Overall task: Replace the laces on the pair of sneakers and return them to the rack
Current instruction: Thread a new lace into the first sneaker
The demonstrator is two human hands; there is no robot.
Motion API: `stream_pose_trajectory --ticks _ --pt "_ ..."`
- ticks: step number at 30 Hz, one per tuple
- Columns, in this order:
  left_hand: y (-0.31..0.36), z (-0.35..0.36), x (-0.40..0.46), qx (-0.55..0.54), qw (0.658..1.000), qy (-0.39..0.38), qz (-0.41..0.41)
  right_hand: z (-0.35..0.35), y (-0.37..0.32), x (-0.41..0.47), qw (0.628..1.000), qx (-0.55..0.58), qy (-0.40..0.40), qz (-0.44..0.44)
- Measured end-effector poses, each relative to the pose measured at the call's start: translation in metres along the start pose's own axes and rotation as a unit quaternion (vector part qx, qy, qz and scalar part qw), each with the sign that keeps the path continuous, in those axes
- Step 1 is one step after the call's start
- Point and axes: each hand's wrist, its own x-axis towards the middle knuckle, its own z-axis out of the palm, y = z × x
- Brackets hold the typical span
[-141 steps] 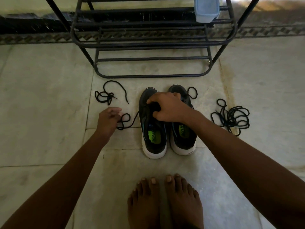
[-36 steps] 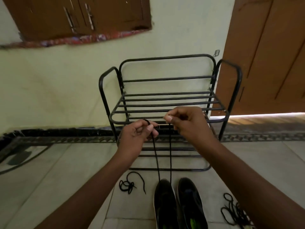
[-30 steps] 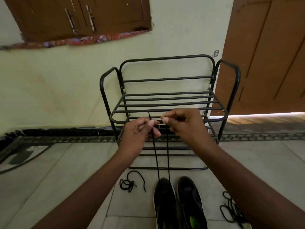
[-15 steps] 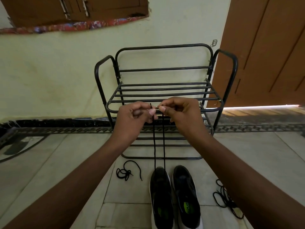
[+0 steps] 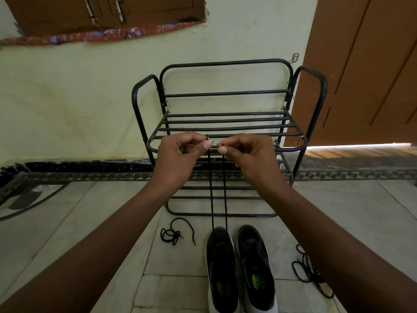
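Both hands are up at chest height in front of the shoe rack (image 5: 225, 114), each one pinching an end of the same black lace (image 5: 211, 199). The left hand (image 5: 180, 159) has its end nipped between thumb and forefinger, the tip poking up just above the knuckle; the right hand (image 5: 248, 158) pinches the other end the same way, its remaining fingers curled in. The two strands drop side by side, drawn straight, to the toe end of the left sneaker (image 5: 222, 267), which stands on the tiled floor (image 5: 67, 222) touching the right sneaker (image 5: 256, 269), both just in front of the rack.

My reading is that the ends are being evened up before the criss-crossing starts (the lace seems to pass through the lowest eyelets only, though the toe is too dark to be sure).

The lace is thin, limp and nearly weightless, so it holds no shape of its own; it goes wherever tension sends it, and a slack grip would let it slither out. The stiff tips are the place to hold it, since those are what feed through eyelets. The sneaker looks light and soft-topped, so a hard pull could lift or tip it; steadying it by the heel or sidewall should help.

One loose lace (image 5: 173, 233) lies tangled left of the shoes, and a bigger black bundle (image 5: 309, 269) lies to the right.
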Motion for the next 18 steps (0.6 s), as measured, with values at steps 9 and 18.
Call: stream_pose_trajectory --ticks 9,18 --pt "0.0025 0.0005 0.0028 0.016 1.0 -0.002 0.002 0.0011 0.0017 0.0003 1.0 -0.001 -0.011 0.011" --pt "0.0029 -0.0004 0.008 0.038 0.999 0.011 0.013 0.0018 0.0045 -0.0001 1.0 -0.014 -0.007 0.024"
